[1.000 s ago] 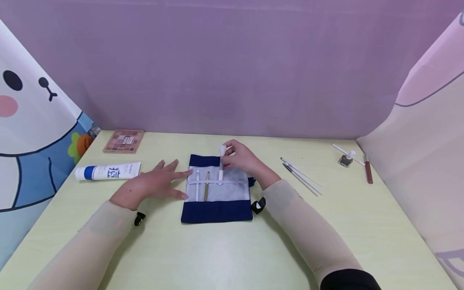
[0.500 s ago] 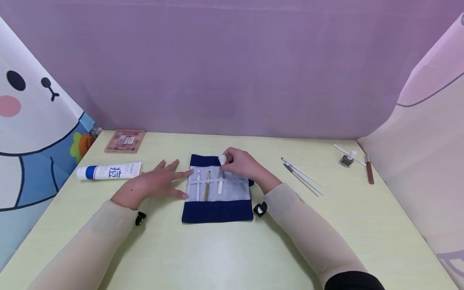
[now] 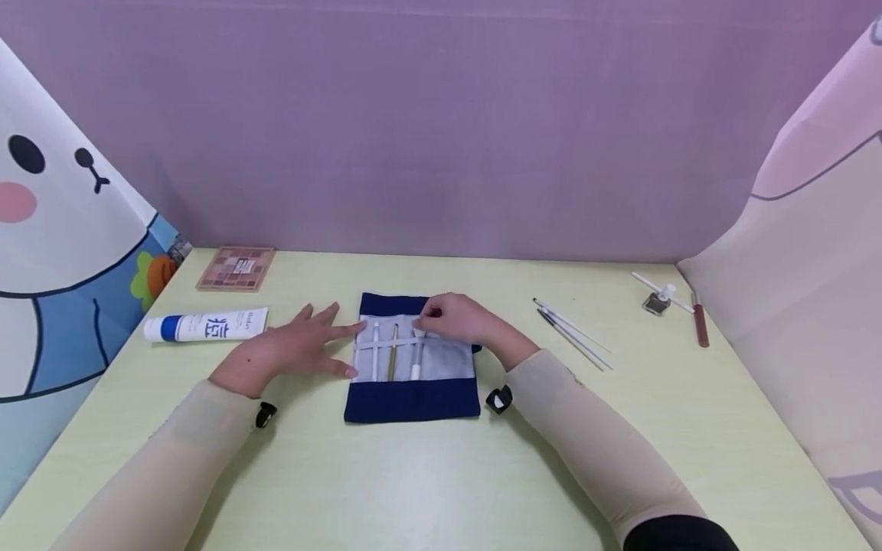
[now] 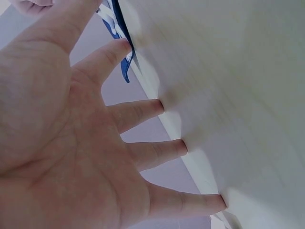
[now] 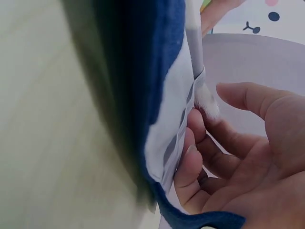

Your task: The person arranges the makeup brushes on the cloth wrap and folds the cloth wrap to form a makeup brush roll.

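A fabric brush roll (image 3: pixel 413 402), navy with a pale grey lining, lies spread on the table. Its elastic strap crosses a white slim stick (image 3: pixel 375 356), a gold-coloured stick (image 3: pixel 393 356) and a white makeup brush (image 3: pixel 416 366). My right hand (image 3: pixel 458 317) is at the brush's soft head. In the right wrist view, the thumb (image 5: pixel 243 95) stands apart from the bristles (image 5: pixel 207 102), while the curled fingers touch beside them and the lining. My left hand (image 3: pixel 299 348) is spread, its fingertips on the table and at the roll's left edge.
Left of the roll are a white tube (image 3: pixel 213 325) with a blue band and a pink palette (image 3: pixel 236 268). Several thin brushes (image 3: pixel 572 333) lie to the right. Farther right are a small dark bottle (image 3: pixel 657 304), a white stick (image 3: pixel 645 282) and a brown-handled tool (image 3: pixel 700 325).
The white brush has slid down under the strap toward the navy bottom band, my right hand moving down with it. The right thumb is now apart from the bristles. My left hand stays put.
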`<state>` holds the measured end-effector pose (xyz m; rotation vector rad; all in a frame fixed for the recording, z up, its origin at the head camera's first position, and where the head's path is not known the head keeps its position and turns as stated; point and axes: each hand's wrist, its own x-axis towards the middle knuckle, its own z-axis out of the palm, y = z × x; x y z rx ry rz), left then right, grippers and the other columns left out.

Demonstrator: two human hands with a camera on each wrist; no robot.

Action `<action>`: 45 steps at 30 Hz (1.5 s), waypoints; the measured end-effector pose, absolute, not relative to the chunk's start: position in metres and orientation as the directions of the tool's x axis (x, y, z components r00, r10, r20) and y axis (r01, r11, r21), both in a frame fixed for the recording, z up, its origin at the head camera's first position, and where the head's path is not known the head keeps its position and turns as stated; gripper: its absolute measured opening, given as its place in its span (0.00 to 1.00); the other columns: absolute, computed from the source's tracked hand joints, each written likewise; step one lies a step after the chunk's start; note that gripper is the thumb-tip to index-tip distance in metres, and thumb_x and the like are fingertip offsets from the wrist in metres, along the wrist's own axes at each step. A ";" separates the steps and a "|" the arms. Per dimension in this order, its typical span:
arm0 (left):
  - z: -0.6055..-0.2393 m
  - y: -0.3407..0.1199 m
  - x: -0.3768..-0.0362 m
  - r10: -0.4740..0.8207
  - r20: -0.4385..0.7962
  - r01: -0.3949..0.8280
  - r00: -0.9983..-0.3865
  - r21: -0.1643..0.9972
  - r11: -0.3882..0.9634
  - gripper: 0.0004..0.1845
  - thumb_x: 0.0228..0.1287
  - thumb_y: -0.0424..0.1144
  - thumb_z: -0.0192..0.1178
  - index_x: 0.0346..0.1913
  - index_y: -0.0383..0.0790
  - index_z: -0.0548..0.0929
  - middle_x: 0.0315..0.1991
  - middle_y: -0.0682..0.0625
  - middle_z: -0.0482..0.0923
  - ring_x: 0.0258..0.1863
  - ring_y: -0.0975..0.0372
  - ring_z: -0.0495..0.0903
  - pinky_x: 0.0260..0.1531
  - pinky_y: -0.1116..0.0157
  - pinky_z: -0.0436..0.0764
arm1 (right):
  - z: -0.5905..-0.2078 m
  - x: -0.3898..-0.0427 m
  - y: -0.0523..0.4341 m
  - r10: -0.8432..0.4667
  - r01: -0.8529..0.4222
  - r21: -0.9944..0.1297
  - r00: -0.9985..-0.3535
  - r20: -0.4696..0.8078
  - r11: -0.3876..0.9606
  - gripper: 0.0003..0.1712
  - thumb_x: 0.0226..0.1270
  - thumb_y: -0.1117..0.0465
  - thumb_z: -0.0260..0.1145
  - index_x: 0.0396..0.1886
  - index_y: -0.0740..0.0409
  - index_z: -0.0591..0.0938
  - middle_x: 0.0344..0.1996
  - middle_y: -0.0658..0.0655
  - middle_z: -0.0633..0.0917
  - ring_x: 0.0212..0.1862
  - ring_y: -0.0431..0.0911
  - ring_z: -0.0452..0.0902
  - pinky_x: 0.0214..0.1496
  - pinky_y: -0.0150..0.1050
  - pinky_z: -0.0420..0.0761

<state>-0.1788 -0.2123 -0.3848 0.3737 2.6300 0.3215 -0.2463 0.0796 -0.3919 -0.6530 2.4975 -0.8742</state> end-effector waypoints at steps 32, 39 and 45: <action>-0.385 -0.211 -0.177 0.324 -0.391 0.223 -0.862 0.283 0.933 0.52 0.62 0.73 0.67 0.85 0.65 0.59 0.88 0.30 0.39 0.82 0.20 0.38 0.62 0.11 0.56 | -0.364 -0.250 0.139 -0.449 -0.259 -0.745 -0.891 -0.060 0.615 0.23 0.85 0.46 0.58 0.66 0.54 0.82 0.55 0.61 0.89 0.53 0.58 0.88 0.52 0.45 0.88; -0.384 -0.210 -0.177 0.322 -0.391 0.221 -0.862 0.283 0.933 0.52 0.62 0.73 0.67 0.85 0.64 0.60 0.88 0.30 0.39 0.82 0.20 0.38 0.62 0.12 0.56 | -0.356 -0.253 0.178 -0.353 -0.185 -0.782 -0.934 -0.047 0.595 0.24 0.85 0.45 0.58 0.69 0.52 0.79 0.59 0.61 0.87 0.59 0.63 0.85 0.60 0.55 0.87; -0.383 -0.210 -0.176 0.316 -0.398 0.213 -0.861 0.281 0.936 0.52 0.62 0.73 0.67 0.85 0.65 0.59 0.88 0.30 0.38 0.82 0.20 0.38 0.63 0.12 0.57 | -0.358 -0.256 0.213 -0.315 -0.146 -0.781 -0.947 -0.068 0.608 0.26 0.86 0.45 0.57 0.71 0.55 0.77 0.65 0.64 0.83 0.62 0.64 0.84 0.65 0.61 0.85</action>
